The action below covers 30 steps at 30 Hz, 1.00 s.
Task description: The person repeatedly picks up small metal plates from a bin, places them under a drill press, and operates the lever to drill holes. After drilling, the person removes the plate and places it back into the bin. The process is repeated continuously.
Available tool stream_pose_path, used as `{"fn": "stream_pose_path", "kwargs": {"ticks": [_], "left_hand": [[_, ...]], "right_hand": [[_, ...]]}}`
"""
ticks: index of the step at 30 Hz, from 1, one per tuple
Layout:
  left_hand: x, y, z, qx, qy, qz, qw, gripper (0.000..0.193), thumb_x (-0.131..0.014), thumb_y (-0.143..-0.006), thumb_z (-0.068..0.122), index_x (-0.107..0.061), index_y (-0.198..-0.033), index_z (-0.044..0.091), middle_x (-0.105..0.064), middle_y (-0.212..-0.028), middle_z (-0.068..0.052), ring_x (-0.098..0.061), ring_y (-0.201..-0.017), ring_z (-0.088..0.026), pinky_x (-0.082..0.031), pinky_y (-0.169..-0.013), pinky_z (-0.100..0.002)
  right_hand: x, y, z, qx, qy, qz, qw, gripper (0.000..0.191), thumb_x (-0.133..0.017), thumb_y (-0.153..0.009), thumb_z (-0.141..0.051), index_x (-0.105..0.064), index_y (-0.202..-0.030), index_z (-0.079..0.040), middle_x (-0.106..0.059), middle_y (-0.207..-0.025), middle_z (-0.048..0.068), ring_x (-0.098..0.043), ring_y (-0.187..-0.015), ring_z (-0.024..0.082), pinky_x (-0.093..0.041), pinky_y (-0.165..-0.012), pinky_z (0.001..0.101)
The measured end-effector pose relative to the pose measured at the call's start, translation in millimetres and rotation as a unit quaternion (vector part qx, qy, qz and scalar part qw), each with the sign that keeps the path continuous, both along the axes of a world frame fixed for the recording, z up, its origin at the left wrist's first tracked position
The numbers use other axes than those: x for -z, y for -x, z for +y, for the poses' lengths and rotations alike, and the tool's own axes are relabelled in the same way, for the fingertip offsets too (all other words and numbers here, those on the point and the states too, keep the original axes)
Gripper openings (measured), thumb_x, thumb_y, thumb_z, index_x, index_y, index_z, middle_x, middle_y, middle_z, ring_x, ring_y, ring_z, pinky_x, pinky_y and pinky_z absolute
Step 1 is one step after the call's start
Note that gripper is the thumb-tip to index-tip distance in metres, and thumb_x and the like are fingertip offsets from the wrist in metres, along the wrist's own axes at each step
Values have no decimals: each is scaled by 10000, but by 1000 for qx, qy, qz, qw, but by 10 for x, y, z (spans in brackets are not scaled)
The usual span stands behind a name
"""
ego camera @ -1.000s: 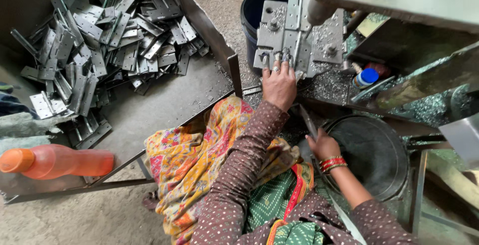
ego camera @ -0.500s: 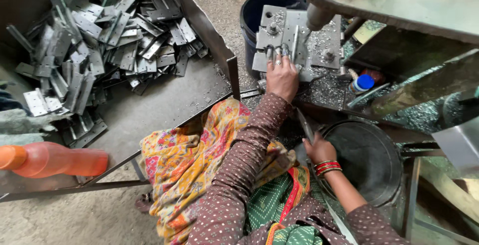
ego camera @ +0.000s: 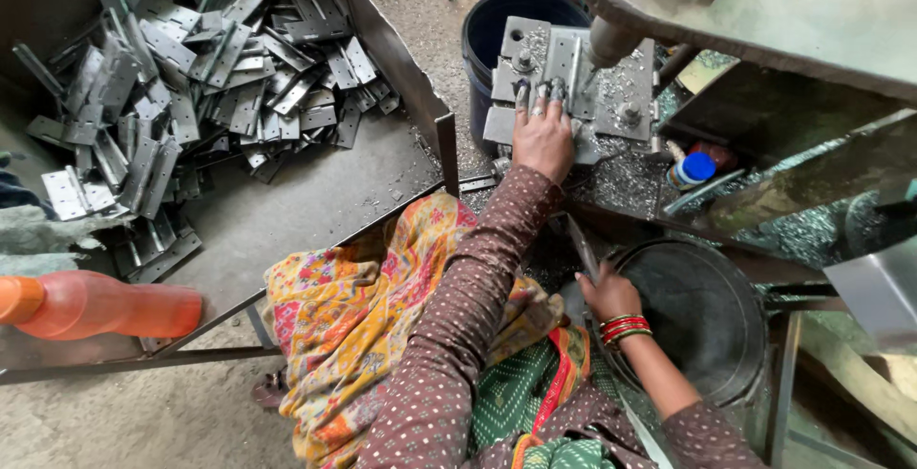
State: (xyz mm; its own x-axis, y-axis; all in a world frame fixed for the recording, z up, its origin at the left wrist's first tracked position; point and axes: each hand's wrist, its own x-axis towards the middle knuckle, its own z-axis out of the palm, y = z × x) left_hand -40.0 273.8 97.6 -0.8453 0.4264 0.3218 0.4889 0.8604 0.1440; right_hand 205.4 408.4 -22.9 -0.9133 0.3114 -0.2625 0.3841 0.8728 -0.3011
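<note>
Left hand stretched forward, palm down, fingers spread and pressing on a grey metal hinge plate lying on the jig block of the drill press, not curled around anything. Just right of the fingertips, the drill spindle coming down onto the plate. Metal shavings scattered over the block's near edge and the bed below it. Behind the block, a dark blue bucket; at the block's right edge, a small bottle with a blue cap.

Right hand lower down, near the lap, fist closed around a slim metal lever, red and gold bangles at the wrist. Just beside it to the right, a round black pan.

Farther left, a big sheet-metal tray with a heap of grey hinges filling its far left corner. At the tray's near left edge, an orange plastic bottle lying on its side.
</note>
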Motion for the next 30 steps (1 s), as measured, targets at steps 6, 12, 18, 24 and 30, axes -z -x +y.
{"fn": "stream_pose_path", "kwargs": {"ticks": [6, 12, 18, 24, 30], "left_hand": [[-73, 153, 19, -7, 14, -21, 1000, 291, -573, -909, 311, -757, -1004, 107, -615, -1376, -124, -531, -1330, -295, -282, -1184, -554], [-85, 431, 61, -13, 11, -67, 998, 263, -513, -981, 211, -751, -1073, 147, -626, -1386, -50, -544, -1326, -234, -299, -1177, -550], [-69, 435, 38, -17, 10, -64, 998, 291, -479, -1005, 199, -742, -1116, 140, -626, -1394, -46, -576, -1303, -218, -332, -1167, -533], [-266, -191, -204, 45, 56, -68, 995, 259, -515, -1004, 181, -723, -1132, 96, -631, -1347, -109, -625, -1203, -219, -268, -1227, -547], [-396, -1191, -591, 23, -54, 155, 986, 335, -594, -863, 180, -679, -1170, 76, -662, -1205, -129, -588, -1267, -283, -283, -1129, -616]], "right_hand": [[-526, 324, 381, -21, 17, -104, 994, 611, -689, -838, -630, -660, -1030, -51, -745, -873, 244, -729, -833, 436, -563, -749, 521], [-79, 1, 37, 8, 32, 10, 999, 579, -657, -875, -568, -624, -1098, -35, -723, -886, 262, -713, -824, 460, -562, -710, 535], [-172, 71, 79, 40, 60, -101, 992, 541, -656, -888, -539, -611, -1054, -26, -750, -855, 248, -758, -777, 435, -597, -696, 530], [-1051, 313, 98, -13, 12, -85, 996, 557, -665, -861, -574, -659, -1003, -35, -739, -903, 254, -713, -890, 450, -549, -803, 537], [-1127, 354, 13, -15, 4, -87, 996, 604, -689, -853, -593, -672, -1060, -26, -733, -961, 286, -712, -936, 461, -550, -833, 536]]}}
